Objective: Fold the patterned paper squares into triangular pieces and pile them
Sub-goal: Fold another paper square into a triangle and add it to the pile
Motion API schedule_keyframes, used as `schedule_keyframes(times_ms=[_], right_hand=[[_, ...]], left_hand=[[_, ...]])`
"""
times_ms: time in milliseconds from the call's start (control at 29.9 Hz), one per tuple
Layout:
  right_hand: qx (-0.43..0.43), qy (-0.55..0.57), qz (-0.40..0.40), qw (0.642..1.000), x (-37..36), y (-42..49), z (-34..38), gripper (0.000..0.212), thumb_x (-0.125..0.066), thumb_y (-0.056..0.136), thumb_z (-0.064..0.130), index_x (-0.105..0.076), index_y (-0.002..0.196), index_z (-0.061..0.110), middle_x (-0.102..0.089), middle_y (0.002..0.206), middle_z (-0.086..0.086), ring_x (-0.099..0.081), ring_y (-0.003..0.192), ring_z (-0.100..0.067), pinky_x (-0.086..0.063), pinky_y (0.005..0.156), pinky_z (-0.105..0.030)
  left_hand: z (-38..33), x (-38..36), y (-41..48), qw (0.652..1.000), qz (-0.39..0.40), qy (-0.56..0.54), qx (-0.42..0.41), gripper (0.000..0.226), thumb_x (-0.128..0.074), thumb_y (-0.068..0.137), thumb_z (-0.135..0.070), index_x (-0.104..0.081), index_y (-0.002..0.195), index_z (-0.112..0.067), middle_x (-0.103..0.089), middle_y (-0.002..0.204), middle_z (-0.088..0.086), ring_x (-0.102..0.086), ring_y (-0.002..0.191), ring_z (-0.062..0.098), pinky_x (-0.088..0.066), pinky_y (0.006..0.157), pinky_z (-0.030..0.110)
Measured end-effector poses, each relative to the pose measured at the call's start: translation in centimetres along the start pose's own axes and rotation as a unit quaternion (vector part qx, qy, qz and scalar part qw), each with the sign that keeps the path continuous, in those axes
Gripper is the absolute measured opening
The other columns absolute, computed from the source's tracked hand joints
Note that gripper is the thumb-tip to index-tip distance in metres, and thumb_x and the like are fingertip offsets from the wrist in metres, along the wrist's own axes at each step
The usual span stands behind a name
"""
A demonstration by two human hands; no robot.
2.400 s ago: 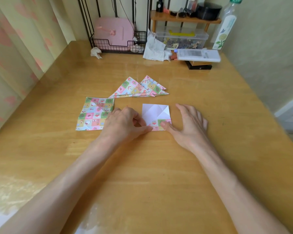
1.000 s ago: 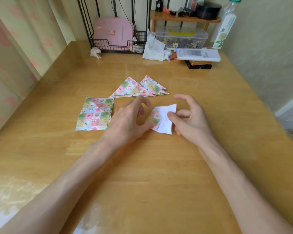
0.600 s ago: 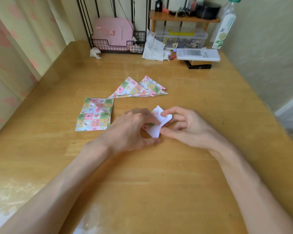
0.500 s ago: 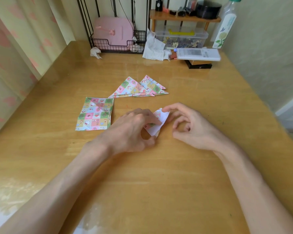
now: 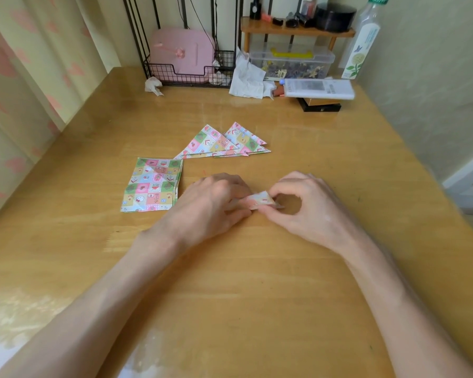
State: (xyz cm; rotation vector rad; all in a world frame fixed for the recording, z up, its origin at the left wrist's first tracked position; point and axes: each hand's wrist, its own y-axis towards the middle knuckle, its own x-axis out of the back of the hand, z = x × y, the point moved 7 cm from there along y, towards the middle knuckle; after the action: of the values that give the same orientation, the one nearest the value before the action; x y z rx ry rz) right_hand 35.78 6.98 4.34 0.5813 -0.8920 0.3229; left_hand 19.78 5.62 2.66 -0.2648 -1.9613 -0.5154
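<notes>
A small folded piece of patterned paper (image 5: 261, 200) lies between my hands at the table's middle, collapsed into a flat triangle. My left hand (image 5: 210, 203) pinches its left part, fingers curled over it. My right hand (image 5: 309, 203) pinches its right tip between thumb and forefinger. A stack of flat patterned paper squares (image 5: 152, 184) sits left of my left hand. Behind both hands lies a loose pile of folded patterned triangles (image 5: 224, 143), overlapping each other.
The wooden table (image 5: 230, 282) runs to a wall on the right. At its back edge stand a wire rack with a pink box (image 5: 182, 54), crumpled white paper (image 5: 246, 77), a clear plastic box (image 5: 292, 61), a white remote (image 5: 318, 88) and a bottle (image 5: 362, 42).
The paper went from an open white square lying flat to a small collapsed triangle. Both hands lifted it, pushed its sides together and now pinch it.
</notes>
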Motion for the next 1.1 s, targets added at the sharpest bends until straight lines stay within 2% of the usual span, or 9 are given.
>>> schedule_keyframes(times_ms=[67, 167, 234, 334, 435, 669, 870, 970, 1104], right_hand=[[-0.010, 0.022, 0.044, 0.999, -0.4, 0.0, -0.4, 0.011, -0.083, 0.082, 0.032, -0.072, 0.082, 0.031, -0.066, 0.079, 0.016, -0.057, 0.091, -0.008, -0.043, 0.082, -0.020], [-0.014, 0.011, 0.072, 0.997, -1.0, 0.0, -1.6, 0.011, -0.080, 0.085, 0.038, -0.070, 0.083, 0.034, -0.066, 0.084, 0.018, -0.054, 0.090, -0.007, -0.043, 0.079, -0.023], [-0.021, 0.022, 0.068, 0.997, -1.1, 0.0, -2.1, 0.016, -0.075, 0.089, 0.042, -0.072, 0.082, 0.027, -0.066, 0.084, 0.013, -0.056, 0.088, -0.009, -0.041, 0.076, -0.022], [-0.025, 0.049, 0.076, 0.996, -1.4, 0.0, -2.1, 0.022, -0.067, 0.095, 0.043, -0.073, 0.084, 0.026, -0.065, 0.081, 0.011, -0.058, 0.086, -0.012, -0.040, 0.073, -0.021], [-0.047, 0.080, 0.072, 0.993, -1.6, 0.1, -2.2, 0.018, -0.065, 0.099, 0.039, -0.076, 0.089, 0.029, -0.066, 0.080, 0.014, -0.058, 0.080, -0.013, -0.045, 0.072, -0.025], [-0.106, 0.099, 0.014, 0.989, -2.8, 0.4, -2.8, 0.009, -0.073, 0.092, 0.030, -0.073, 0.101, 0.032, -0.067, 0.074, 0.010, -0.052, 0.063, -0.015, -0.052, 0.067, -0.033], [-0.099, 0.062, 0.012, 0.993, -2.8, 0.2, -2.2, 0.013, -0.070, 0.094, 0.027, -0.071, 0.103, 0.036, -0.056, 0.067, 0.011, -0.048, 0.062, -0.012, -0.041, 0.059, -0.018], [-0.084, 0.028, 0.009, 0.996, -3.0, 0.3, -1.9, 0.015, -0.069, 0.095, 0.026, -0.075, 0.104, 0.035, -0.052, 0.067, 0.016, -0.050, 0.068, -0.006, -0.036, 0.058, -0.014], [-0.092, 0.033, 0.004, 0.995, -2.9, 0.3, -2.0, 0.016, -0.070, 0.094, 0.028, -0.073, 0.109, 0.036, -0.054, 0.067, 0.014, -0.051, 0.066, -0.008, -0.038, 0.058, -0.016]], left_hand=[[0.3, 0.2, 0.1, 1.000, -0.017, -0.002, -0.003, 0.015, -0.074, 0.090, -0.031, -0.076, 0.105, -0.030, -0.070, 0.111, -0.015, -0.064, 0.103, 0.016, -0.053, 0.078, 0.037], [0.5, 0.0, 0.1, 1.000, -0.005, -0.006, -0.005, 0.012, -0.072, 0.090, -0.035, -0.076, 0.098, -0.027, -0.070, 0.109, -0.014, -0.063, 0.104, 0.017, -0.051, 0.077, 0.037], [0.7, -0.3, 0.1, 1.000, 0.004, 0.000, -0.005, 0.025, -0.066, 0.090, -0.048, -0.073, 0.092, -0.024, -0.067, 0.102, -0.015, -0.059, 0.101, 0.015, -0.046, 0.073, 0.035], [1.0, -0.4, -0.1, 1.000, -0.005, -0.013, 0.009, 0.054, -0.050, 0.087, -0.073, -0.059, 0.071, -0.022, -0.055, 0.078, -0.013, -0.053, 0.074, 0.013, -0.037, 0.060, 0.032], [1.5, -0.2, 0.0, 0.998, -0.019, -0.021, 0.055, 0.068, -0.044, 0.088, -0.081, -0.048, 0.062, -0.018, -0.053, 0.063, -0.004, -0.051, 0.062, 0.021, -0.033, 0.053, 0.033], [2.7, 0.2, -0.4, 0.991, -0.031, -0.002, 0.129, 0.043, -0.062, 0.086, -0.065, -0.059, 0.067, -0.026, -0.056, 0.059, -0.010, -0.055, 0.064, 0.017, -0.039, 0.056, 0.032], [3.1, 0.4, -0.5, 0.982, -0.002, 0.033, 0.184, 0.057, -0.069, 0.075, -0.075, -0.044, 0.055, -0.027, -0.048, 0.054, -0.011, -0.045, 0.056, 0.005, -0.029, 0.050, 0.026], [3.2, 0.3, -0.6, 0.980, 0.003, 0.014, 0.200, 0.059, -0.058, 0.076, -0.082, -0.051, 0.055, -0.027, -0.050, 0.054, -0.006, -0.050, 0.058, 0.015, -0.033, 0.051, 0.030], [3.1, 0.2, -0.6, 0.980, -0.012, 0.032, 0.194, 0.055, -0.052, 0.092, -0.069, -0.052, 0.056, -0.027, -0.047, 0.053, -0.004, -0.050, 0.063, 0.031, -0.035, 0.055, 0.036]])
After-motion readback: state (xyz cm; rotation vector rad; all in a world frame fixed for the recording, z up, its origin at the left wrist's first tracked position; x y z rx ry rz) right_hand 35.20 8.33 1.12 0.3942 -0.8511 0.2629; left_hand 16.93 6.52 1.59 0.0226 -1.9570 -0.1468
